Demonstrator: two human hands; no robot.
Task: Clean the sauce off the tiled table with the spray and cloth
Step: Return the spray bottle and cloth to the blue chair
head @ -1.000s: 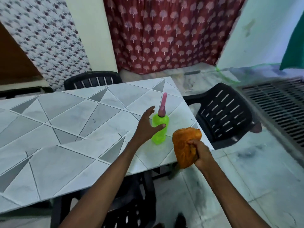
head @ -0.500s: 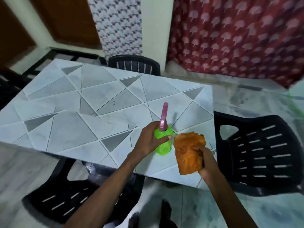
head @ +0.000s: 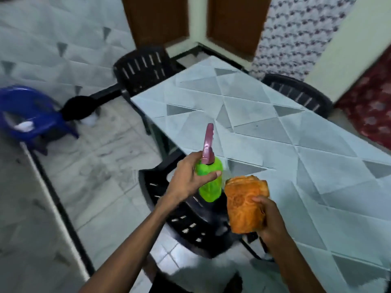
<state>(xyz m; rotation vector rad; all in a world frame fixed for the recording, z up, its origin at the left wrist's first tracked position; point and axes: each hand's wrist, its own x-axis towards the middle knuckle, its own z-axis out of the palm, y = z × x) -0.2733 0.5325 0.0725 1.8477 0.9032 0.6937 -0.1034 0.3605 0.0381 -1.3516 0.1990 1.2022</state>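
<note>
While the left hand grips the green plastic spray bottle aloft and the right hand clutches the bunched orange cloth beside the grey tiled table, no sauce shows; finding it comes next, then spraying.

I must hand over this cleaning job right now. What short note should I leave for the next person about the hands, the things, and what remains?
Left hand grips the green spray bottle, held up off the table, near its edge.
Right hand holds the bunched orange cloth, also off the table.
Done: both tools are in hand.
Left: no sauce shows on the table in this view, so find the spot, spray it, then wipe it.
</note>
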